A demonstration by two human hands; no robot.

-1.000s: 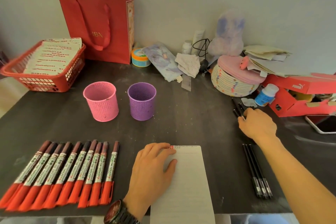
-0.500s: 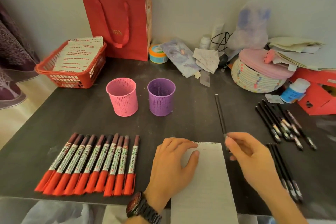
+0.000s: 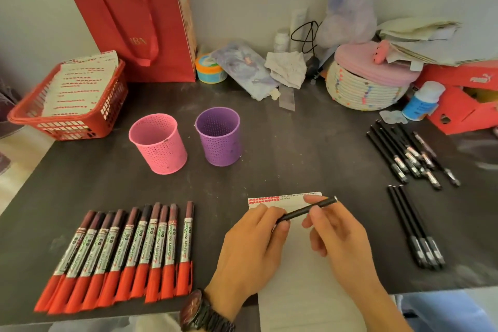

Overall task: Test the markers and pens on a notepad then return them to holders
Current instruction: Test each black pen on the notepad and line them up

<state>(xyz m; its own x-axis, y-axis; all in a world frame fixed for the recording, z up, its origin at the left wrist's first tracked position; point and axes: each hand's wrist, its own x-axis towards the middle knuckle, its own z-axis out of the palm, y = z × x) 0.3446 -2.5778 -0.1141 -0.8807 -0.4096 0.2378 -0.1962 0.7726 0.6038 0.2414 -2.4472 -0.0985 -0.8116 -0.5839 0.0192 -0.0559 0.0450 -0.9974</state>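
Both hands hold one black pen [image 3: 301, 212] just above the white notepad [image 3: 299, 272]. My left hand [image 3: 250, 248] pinches its lower end and my right hand [image 3: 334, 232] pinches it near the upper end. A row of several red markers [image 3: 121, 253] lies at the front left. The pink holder [image 3: 158, 143] and the purple holder [image 3: 218, 136] stand side by side behind them, with nothing showing inside. More black pens lie to the right: three in a group [image 3: 415, 226] and several further back [image 3: 409, 153].
A red basket [image 3: 107, 116] with papers sits at the back left, beside a red paper bag [image 3: 134, 27]. A woven basket [image 3: 363, 89] with a pink lid, a blue bottle [image 3: 423, 101], red boxes [image 3: 463, 100] and loose papers crowd the back right.
My right hand picked a black pen from the far right pile and brought it over the notepad. My left hand lifted off the pad and took hold of the pen's lower end.
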